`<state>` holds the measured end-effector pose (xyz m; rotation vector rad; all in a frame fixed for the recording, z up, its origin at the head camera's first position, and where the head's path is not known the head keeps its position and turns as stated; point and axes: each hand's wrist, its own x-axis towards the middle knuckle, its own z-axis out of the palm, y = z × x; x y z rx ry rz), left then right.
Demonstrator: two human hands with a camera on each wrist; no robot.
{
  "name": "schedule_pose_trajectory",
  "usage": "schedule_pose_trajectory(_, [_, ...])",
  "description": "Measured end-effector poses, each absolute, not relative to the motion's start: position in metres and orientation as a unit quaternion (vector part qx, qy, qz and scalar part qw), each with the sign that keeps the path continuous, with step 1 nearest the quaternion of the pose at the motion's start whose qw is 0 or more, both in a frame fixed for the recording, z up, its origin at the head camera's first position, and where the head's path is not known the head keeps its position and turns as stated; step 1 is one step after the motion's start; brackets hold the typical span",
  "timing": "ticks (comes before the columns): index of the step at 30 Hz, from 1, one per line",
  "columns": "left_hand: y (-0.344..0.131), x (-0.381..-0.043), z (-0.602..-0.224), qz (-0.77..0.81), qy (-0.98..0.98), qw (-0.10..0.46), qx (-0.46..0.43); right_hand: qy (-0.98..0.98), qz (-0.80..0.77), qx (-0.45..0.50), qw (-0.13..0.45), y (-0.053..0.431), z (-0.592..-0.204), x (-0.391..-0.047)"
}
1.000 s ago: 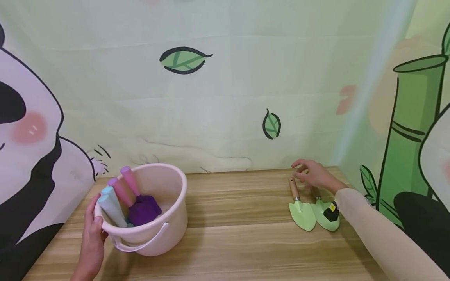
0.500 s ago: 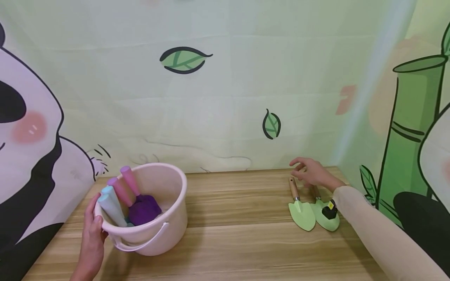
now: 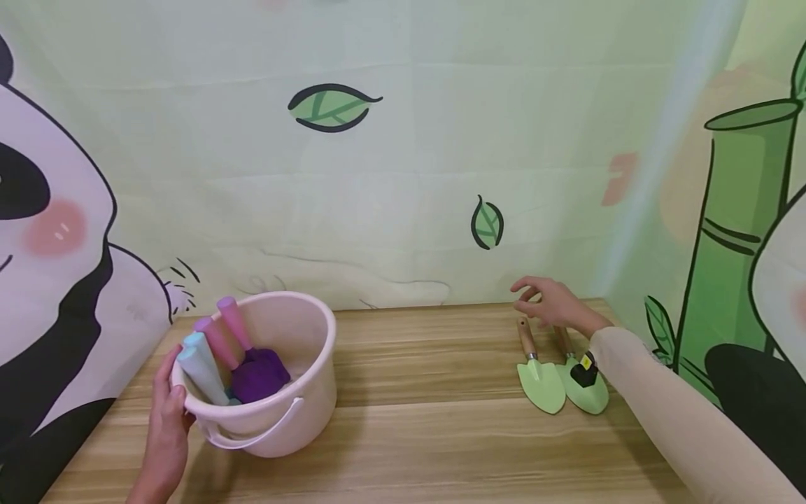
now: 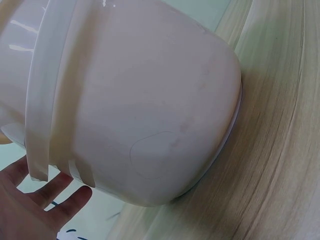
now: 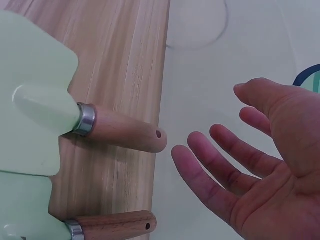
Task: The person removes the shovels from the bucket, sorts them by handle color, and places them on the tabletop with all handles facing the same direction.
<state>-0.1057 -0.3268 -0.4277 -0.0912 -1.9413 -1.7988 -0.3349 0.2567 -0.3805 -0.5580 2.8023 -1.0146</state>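
A pale pink plastic bucket [image 3: 308,413] stands at the left of the table. My left hand [image 3: 166,420] grips its left side at the rim, with fingers [image 4: 70,205] bent against the outer wall under the lip. Two pale green garden trowels lie side by side at the right: the left trowel [image 3: 541,388] and the right trowel [image 3: 595,399], wooden handles pointing to the wall. My right hand [image 3: 554,302] hovers over the handle ends, fingers loosely bent and holding nothing. In the right wrist view, its fingertips [image 5: 181,155] are apart from the nearer wooden handle [image 5: 127,130].
Inside the bucket lean pink-handled purple tools [image 3: 258,378] and light blue handles [image 3: 201,371]. The bucket's bail handle [image 3: 264,434] hangs on the near side. A printed cloth wall [image 3: 403,175] closes off the back of the wooden table [image 3: 428,378].
My right hand has drifted slightly left and up over the trowel handles. The left hand, the bucket and the trowels stay in place.
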Motion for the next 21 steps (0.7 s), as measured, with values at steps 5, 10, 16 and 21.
schedule_pose_trajectory(5, [-0.327,-0.106,-0.428,-0.657,-0.713,0.242,-0.027,0.923,-0.332,-0.185,0.064,0.252,-0.379,-0.336])
schedule_pose_trajectory(10, [-0.328,-0.107,-0.429,-0.658,-0.712,0.244,-0.03,0.923,-0.323,-0.203,0.056,0.246,-0.377,-0.337])
schedule_pose_trajectory(16, [-0.329,-0.107,-0.429,-0.655,-0.713,0.247,-0.033,0.921,-0.316,-0.223,0.05,0.237,-0.37,-0.339])
schedule_pose_trajectory(21, [-0.329,-0.106,-0.428,-0.653,-0.716,0.244,-0.034,0.921,-0.302,-0.241,0.055,0.23,-0.365,-0.341])
